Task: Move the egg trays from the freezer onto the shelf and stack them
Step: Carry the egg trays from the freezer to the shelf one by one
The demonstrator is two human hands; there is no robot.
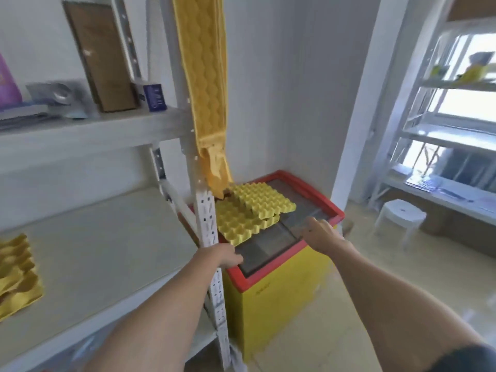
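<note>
— Both forearms reach forward from the near edge. Left hand (226,257) sits by the white shelf post (208,224), at the near rim of the freezer (271,275); its fingers are half hidden behind the post, so I cannot tell whether its grip is wide or closed. It seems to hold nothing.

— And the right hand (320,233)?

— Over the freezer's glass lid (265,245), just right of the egg trays (252,214), fingers loosely spread, empty.

— So which step?

— Reaching for the next pickup, I'd judge. Two or more yellow trays lie skewed on the lid's far left part. One tray (17,272) already lies on the shelf (107,237), at its left end, cut off by the frame.

— Next move?

— Get both hands under the trays' edges, lift level, swing left past the post, and set them squarely on that tray.

— Anything unclear?

— Motion blur. How many trays are piled, I cannot count. A yellow quilted strip (204,89) hangs beyond, hiding the trays' far corner.
</note>
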